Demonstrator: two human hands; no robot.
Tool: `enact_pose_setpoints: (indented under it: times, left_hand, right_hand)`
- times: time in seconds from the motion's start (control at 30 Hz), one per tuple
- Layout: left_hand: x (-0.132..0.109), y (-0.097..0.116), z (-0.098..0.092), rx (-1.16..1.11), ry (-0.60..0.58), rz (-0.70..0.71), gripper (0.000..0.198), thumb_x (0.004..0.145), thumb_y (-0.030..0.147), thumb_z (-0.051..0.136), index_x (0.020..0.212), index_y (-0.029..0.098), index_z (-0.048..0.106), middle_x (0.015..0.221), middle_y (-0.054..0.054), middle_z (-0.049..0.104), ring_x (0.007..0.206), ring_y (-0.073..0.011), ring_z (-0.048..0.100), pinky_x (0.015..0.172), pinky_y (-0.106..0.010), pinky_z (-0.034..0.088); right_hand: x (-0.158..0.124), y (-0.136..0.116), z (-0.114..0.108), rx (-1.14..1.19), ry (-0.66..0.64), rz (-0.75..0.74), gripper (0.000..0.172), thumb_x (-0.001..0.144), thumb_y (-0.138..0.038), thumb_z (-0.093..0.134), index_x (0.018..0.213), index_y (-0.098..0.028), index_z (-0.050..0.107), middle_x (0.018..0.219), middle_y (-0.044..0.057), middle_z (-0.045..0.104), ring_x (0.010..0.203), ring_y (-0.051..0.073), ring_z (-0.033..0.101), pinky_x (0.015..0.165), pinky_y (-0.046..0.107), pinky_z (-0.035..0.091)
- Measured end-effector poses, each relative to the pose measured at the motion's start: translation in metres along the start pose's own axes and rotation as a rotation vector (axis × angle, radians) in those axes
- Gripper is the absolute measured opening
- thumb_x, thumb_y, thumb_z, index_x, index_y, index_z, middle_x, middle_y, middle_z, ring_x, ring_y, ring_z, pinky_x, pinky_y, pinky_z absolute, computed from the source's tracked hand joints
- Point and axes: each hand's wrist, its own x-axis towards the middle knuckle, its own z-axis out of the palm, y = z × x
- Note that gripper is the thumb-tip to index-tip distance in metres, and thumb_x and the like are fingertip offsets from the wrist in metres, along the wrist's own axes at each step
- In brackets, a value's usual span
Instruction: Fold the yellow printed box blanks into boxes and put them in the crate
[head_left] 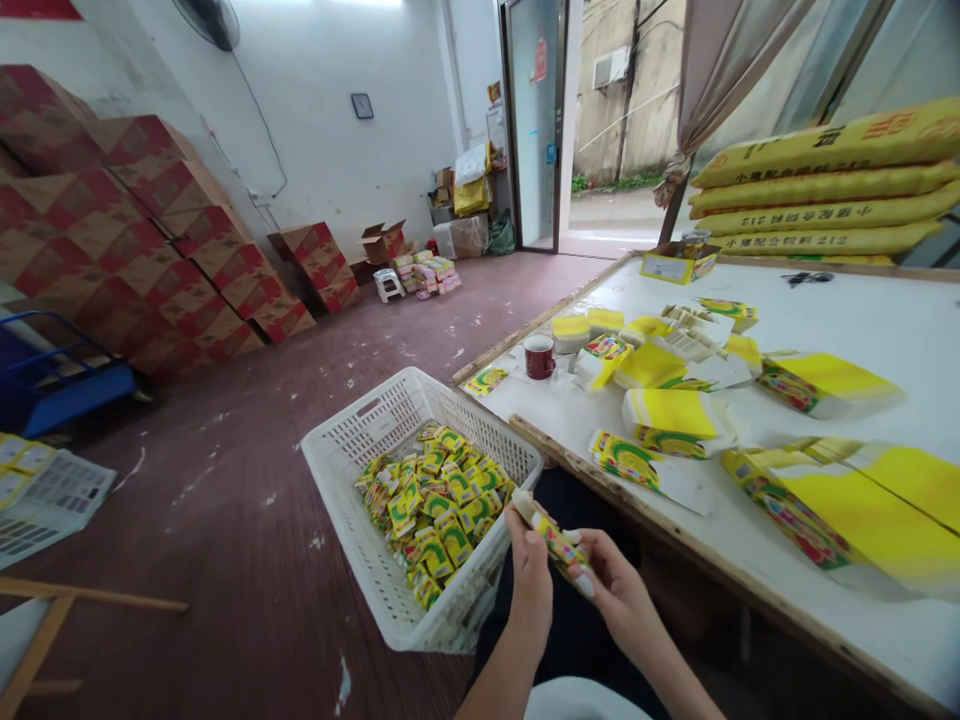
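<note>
My left hand (pixel 529 574) and my right hand (pixel 613 583) are both closed on a row of small yellow packets (pixel 550 534), held in front of me just below the table's near edge. A white plastic basket (pixel 352 440) to the left of my hands holds several more of these yellow, green and red packets (pixel 435 500). On the white table (pixel 847 320) to the right lie flattened yellow cartons (pixel 862 510) and folded yellow boxes (pixel 671 410).
A red mug (pixel 539 357) stands near the table's left corner. Yellow sacks (pixel 825 190) are stacked at the table's far side. Red and brown cardboard boxes (pixel 135 240) are piled against the left wall, with a blue trolley (pixel 60 375) beside them. An open door (pixel 536 120) is at the back.
</note>
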Motion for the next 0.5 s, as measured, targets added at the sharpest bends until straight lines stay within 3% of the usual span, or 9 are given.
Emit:
enact_pose_setpoints:
  times: [0.13,0.2,0.3,0.4,0.47,0.5]
  left_hand:
    - [0.003,0.000,0.001,-0.026,-0.031,0.015,0.049,0.081,0.061,0.070,0.101,0.017,0.070,0.095,-0.008,0.071,0.090,-0.0233,0.064,0.087,-0.035,0.052]
    - [0.006,0.006,0.000,-0.008,-0.033,0.015,0.049,0.084,0.060,0.067,0.103,0.015,0.071,0.101,-0.010,0.072,0.097,-0.0257,0.066,0.093,-0.038,0.050]
    - [0.009,0.024,-0.007,0.067,-0.044,0.113,0.056,0.084,0.058,0.068,0.122,0.018,0.064,0.126,-0.013,0.067,0.122,-0.0300,0.060,0.108,-0.043,0.042]
    - [0.008,0.042,-0.014,0.346,-0.252,0.214,0.081,0.065,0.044,0.088,0.135,0.019,0.054,0.140,-0.015,0.057,0.136,-0.0349,0.047,0.118,-0.047,0.032]
    - [0.006,0.047,-0.013,0.568,-0.490,0.158,0.088,0.052,0.031,0.094,0.131,0.019,0.056,0.131,-0.013,0.062,0.126,-0.0363,0.055,0.111,-0.048,0.039]
    - [0.004,0.047,-0.012,0.636,-0.580,0.100,0.083,0.052,0.027,0.093,0.126,0.019,0.058,0.123,-0.011,0.065,0.115,-0.0342,0.060,0.103,-0.046,0.046]
  right_hand:
    - [0.005,0.001,-0.027,-0.081,0.017,-0.002,0.028,0.094,-0.047,0.056,0.098,-0.022,0.067,0.085,0.004,0.071,0.073,0.020,0.067,0.064,0.029,0.054]
    - [0.008,-0.001,-0.043,-0.242,0.080,-0.107,0.021,0.095,-0.037,0.054,0.099,-0.023,0.069,0.086,0.004,0.072,0.075,0.021,0.068,0.066,0.029,0.055]
    - [0.011,-0.009,-0.064,-0.579,0.165,-0.357,0.021,0.093,-0.022,0.053,0.099,-0.027,0.072,0.092,0.004,0.073,0.084,0.022,0.066,0.076,0.034,0.054]
    - [0.009,-0.020,-0.068,-0.835,0.008,-0.518,0.029,0.092,-0.012,0.051,0.096,-0.031,0.073,0.090,0.002,0.074,0.087,0.022,0.064,0.084,0.037,0.050]
    - [0.005,-0.024,-0.061,-0.884,-0.129,-0.592,0.031,0.091,-0.009,0.052,0.096,-0.033,0.072,0.087,0.000,0.073,0.088,0.021,0.063,0.098,0.042,0.046]
    - [0.003,-0.023,-0.057,-0.879,-0.125,-0.620,0.029,0.091,-0.011,0.053,0.098,-0.033,0.071,0.090,0.000,0.073,0.093,0.022,0.064,0.105,0.045,0.043]
